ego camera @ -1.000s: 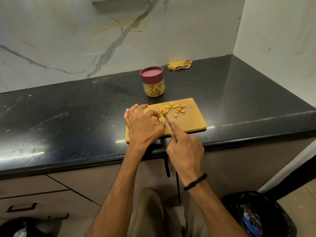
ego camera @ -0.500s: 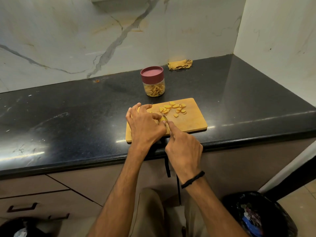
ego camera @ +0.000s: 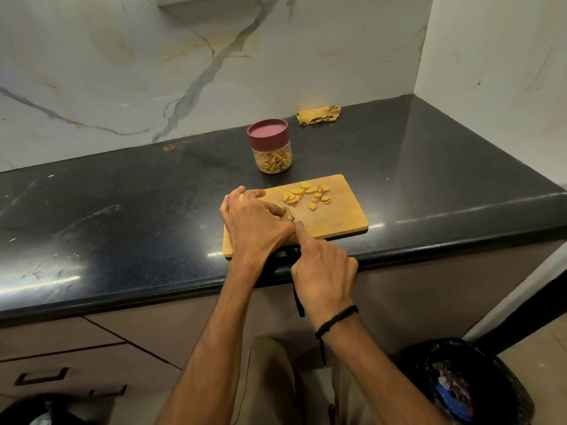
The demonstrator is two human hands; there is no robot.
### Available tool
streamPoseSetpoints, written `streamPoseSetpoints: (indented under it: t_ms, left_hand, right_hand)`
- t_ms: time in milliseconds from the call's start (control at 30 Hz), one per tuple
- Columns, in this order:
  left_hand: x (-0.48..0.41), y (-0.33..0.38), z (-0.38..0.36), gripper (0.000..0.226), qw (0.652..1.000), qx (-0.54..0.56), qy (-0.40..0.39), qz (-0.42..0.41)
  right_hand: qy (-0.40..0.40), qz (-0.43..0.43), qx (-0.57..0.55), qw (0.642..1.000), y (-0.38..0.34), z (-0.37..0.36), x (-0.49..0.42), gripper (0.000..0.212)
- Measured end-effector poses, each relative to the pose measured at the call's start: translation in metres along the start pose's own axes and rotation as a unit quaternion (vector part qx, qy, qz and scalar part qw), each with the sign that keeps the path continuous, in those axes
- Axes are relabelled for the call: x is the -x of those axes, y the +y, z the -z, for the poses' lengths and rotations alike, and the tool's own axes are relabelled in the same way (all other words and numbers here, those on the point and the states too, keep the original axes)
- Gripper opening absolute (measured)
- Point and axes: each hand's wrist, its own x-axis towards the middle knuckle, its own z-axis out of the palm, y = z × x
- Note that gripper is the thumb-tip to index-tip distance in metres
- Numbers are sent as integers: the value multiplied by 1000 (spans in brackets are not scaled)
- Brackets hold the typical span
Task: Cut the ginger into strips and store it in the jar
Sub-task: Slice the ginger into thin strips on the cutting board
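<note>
The step in hand looks like the cutting itself: slicing is under way, and storing has not begun for this batch. In the middle of the frame the left hand (ego camera: 254, 219) arches over the near left part of the cutting board (ego camera: 340, 219), its fingers curled down to pin a ginger piece (ego camera: 288, 213), of which only a yellow sliver shows at the fingertips. Just to its right, the right hand (ego camera: 322, 268) is closed around a knife (ego camera: 290, 210). The forefinger lies stretched along the back of the blade, the handle is hidden in the palm, and the blade sits right against the left fingertips. A loose heap of ginger slices (ego camera: 306, 193) lies at the far side of the board, round and flat, not yet strips. Above the board stands the jar (ego camera: 271, 148), upright with its maroon lid on and strips already inside. The next move probably calls for a short, steady cut close to the knuckles, with the left fingertips tucked back. Later the slices need stacking and cutting lengthwise, and the jar needs its lid taken off.
</note>
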Motion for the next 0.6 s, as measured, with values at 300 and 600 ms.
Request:
streamPoseSetpoints:
  t_ms: [300, 600]
  left_hand:
    - [1, 5, 2, 26, 1000, -2, -10, 14]
    - [1, 2, 4, 27, 1000, -22, -12, -6]
  right_hand:
    - [16, -26, -18, 999, 15, 6, 29, 65]
    - [28, -43, -90, 995, 26, 11, 33, 56]
